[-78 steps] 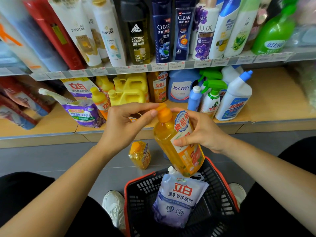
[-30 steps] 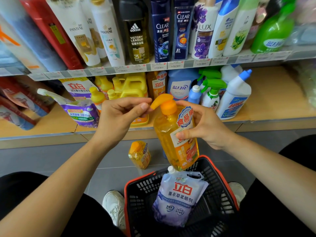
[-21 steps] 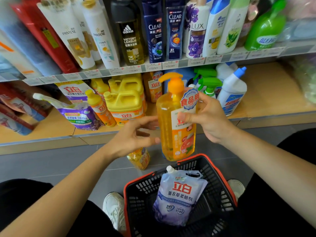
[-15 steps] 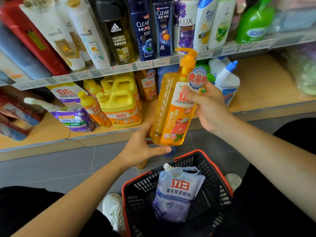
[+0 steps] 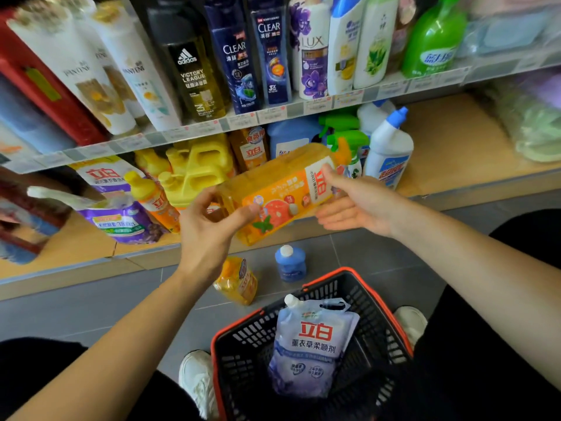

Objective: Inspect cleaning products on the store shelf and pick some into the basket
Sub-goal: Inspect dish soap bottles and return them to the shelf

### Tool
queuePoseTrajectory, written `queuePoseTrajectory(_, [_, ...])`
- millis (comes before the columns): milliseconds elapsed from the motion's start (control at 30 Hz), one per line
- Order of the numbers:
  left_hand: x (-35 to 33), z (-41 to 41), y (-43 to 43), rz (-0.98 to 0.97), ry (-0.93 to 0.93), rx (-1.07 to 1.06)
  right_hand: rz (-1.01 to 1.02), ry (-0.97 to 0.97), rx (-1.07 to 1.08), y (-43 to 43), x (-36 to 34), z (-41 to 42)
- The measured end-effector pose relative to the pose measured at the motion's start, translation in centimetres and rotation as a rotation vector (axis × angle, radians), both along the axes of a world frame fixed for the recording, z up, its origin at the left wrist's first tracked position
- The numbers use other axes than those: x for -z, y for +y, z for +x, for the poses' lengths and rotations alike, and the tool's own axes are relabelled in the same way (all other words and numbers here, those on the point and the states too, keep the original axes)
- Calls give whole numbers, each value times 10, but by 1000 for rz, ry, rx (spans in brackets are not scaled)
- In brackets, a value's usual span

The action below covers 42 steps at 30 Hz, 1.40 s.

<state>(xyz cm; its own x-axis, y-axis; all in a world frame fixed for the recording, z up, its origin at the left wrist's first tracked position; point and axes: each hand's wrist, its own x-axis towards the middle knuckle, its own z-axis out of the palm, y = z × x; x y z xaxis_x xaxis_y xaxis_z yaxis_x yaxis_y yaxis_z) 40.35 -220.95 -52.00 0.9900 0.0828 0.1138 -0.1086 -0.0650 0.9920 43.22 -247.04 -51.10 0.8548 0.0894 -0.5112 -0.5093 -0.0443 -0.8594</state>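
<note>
Bottle (image 5: 273, 192), orange dish soap with a pump top, lies on its side in the air above and beyond the basket (image 5: 239, 360), with the pump end to the right and the label toward the camera. The left hand (image 5: 209, 226) grips its base end, thumb on the label and fingers curled over the top edge. The right hand (image 5: 358, 205) holds the pump end, thumb pressed on the label and fingers laid fairly straight under the body, so the bottle is pinched between them. Blur softens the detail here.

In the basket lies one pouch (image 5: 309, 344), white cap up; that pick looks done. Just beyond the basket, on the floor (image 5: 91, 305), stand a yellow pack (image 5: 236, 279) and a blue bottle (image 5: 290, 264), neither in the basket. Farther beyond it, the shelf (image 5: 455, 153) carries yellow jugs (image 5: 197, 174) and other cleaners.

I judge the task to be partway done, with this bottle under inspection. What is left is to decide on it, then lower it into the basket beside the pouch or put it back on the shelf. The two things on the floor also await a decision.
</note>
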Motion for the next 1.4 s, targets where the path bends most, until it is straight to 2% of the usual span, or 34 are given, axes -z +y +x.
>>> queuePoseTrajectory(67, [-9,0,7,93,-40,-19,-382,-185,-24,-3,3,1])
queuePoseTrajectory(133, [-15,-1,12,204,-71,-29,-800,-550,33,-3,7,3])
queuePoseTrajectory(167, [-18,-2,13,266,-85,-28,-869,-714,81,0,6,2])
queuePoseTrajectory(233, [-24,-5,12,375,-117,-27,-703,-858,11,10,6,-1])
queuePoseTrajectory(333, [-32,-14,5,460,-167,18,-496,-853,-417,26,13,-5])
queuePoseTrajectory(433, [-36,-20,-2,513,-240,117,-402,-833,-579,35,22,-7])
queuePoseTrajectory(600, [-34,-23,-2,590,-338,237,-281,-837,-526,35,21,-17])
queuePoseTrajectory(800, [-29,-18,-6,684,-581,337,-240,-803,-385,37,13,-17])
queuePoseTrajectory(1067, [-17,-20,-6,670,-776,189,-259,-785,-242,40,19,-17])
queuePoseTrajectory(1300, [-24,-17,4,636,-613,83,-248,-783,-228,37,16,-15])
queuePoseTrajectory(1400, [-29,-12,10,592,-371,60,-273,-799,-268,36,17,-16])
